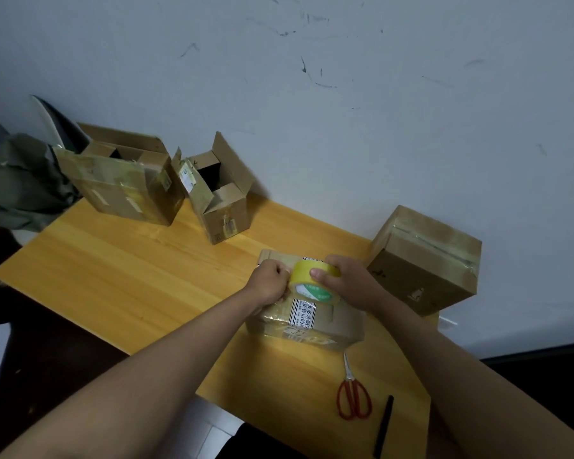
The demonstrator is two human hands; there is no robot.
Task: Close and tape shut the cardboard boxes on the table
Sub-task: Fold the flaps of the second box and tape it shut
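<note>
Tape roll (314, 282), yellow, gripped by my right hand (348, 286) atop the flat closed box (325, 326); left hand (270, 281) pinches its end. Four boxes: two open behind it.

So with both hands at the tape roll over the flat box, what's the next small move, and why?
Probably draw the tape across the box: the right hand grips the roll, the left hand pinches at its edge, seemingly the free end, right above the box's top.
</note>
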